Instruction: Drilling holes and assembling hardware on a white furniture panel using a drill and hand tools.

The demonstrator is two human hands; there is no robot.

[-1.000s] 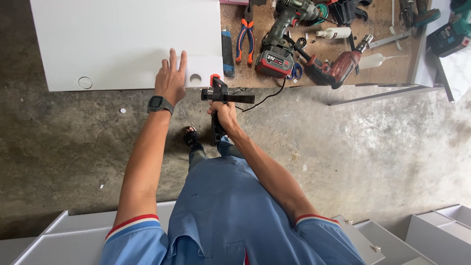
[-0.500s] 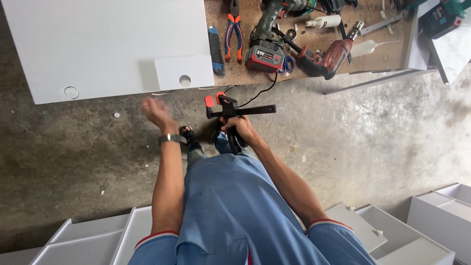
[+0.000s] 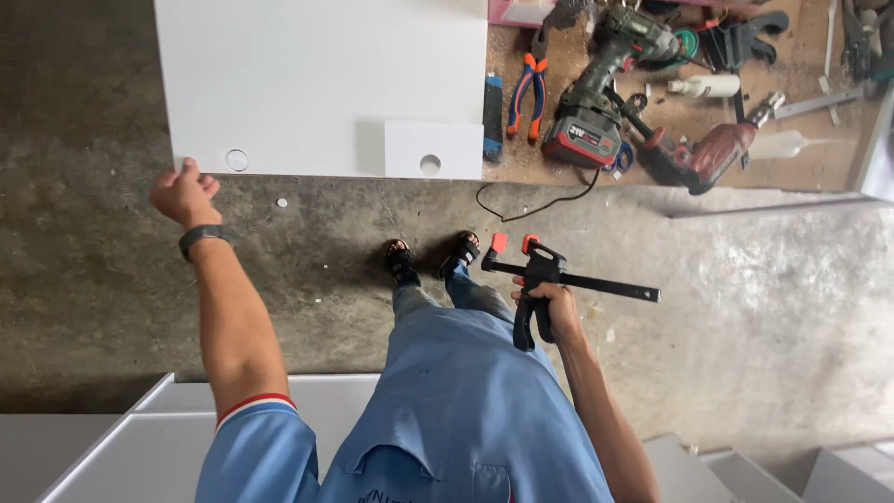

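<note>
Here my right hand [image 3: 557, 312] is wrapped tight around the black plastic pistol grip of a bar clamp [image 3: 559, 279], a long flat dark steel bar with two orange-tipped pads at one end; the fingers are fully closed on the handle and the clamp hangs in the air above the rough, mottled grey concrete floor [image 3: 764, 307], just beside my sandalled feet. My left hand [image 3: 184, 194], with a black watch on the wrist, reaches out to the lower left corner of a large smooth white laminate panel [image 3: 317, 74]; the fingers are curled loosely and the fingertips seem to touch the panel's edge, though I cannot tell whether they actually grip it. The panel has a round bored hole near that corner, and a smaller white rectangular offcut [image 3: 433, 149] with its own round hole lies on top of it. Beside the panel, on a dusty brown board, lie orange-and-blue handled pliers [image 3: 526, 93], a chunky green cordless drill [image 3: 601, 93] with a red-and-black battery, and a dark red corded drill [image 3: 703, 154].
</note>
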